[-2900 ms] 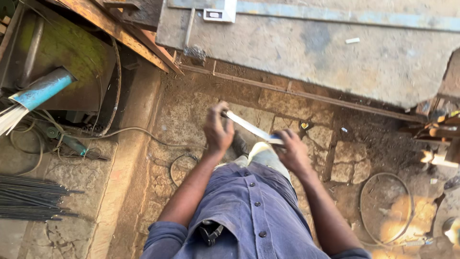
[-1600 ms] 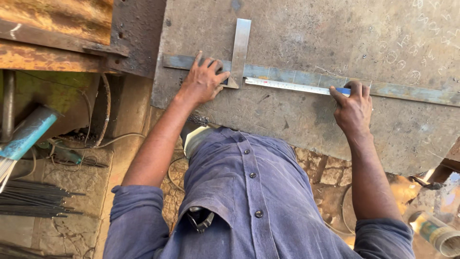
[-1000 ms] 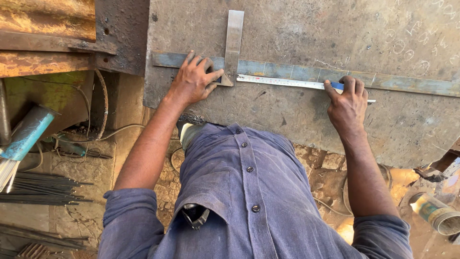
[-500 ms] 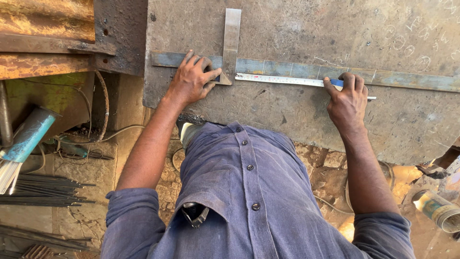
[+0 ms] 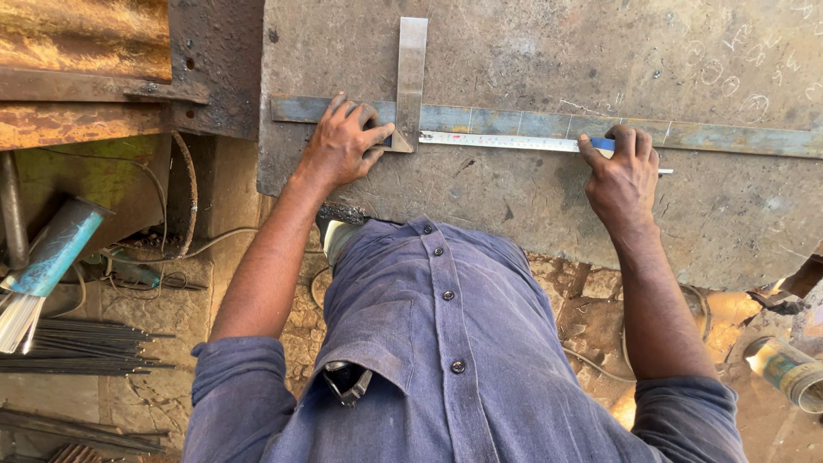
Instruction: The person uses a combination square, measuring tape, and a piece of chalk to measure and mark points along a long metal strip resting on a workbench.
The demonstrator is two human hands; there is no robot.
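A long flat steel bar (image 5: 729, 137) lies across a worn metal plate (image 5: 531, 206), with a metal try square (image 5: 411, 77) standing upright across it. A tape measure blade (image 5: 501, 141) is stretched along the bar's near edge. My left hand (image 5: 343, 141) presses the tape's end down beside the square's corner. My right hand (image 5: 621, 176) pinches the tape further right, where a blue mark shows under the fingers.
A rusty metal structure (image 5: 86, 77) stands at the left. Below it lie a turquoise tube (image 5: 56, 249), a bundle of thin rods (image 5: 77, 347) and loose cables (image 5: 163, 266). A tin can (image 5: 789, 373) sits at the lower right on the dirt floor.
I rose from the ground holding the tape and laid it along the bar on the plate. In the last second both hands have stayed nearly still.
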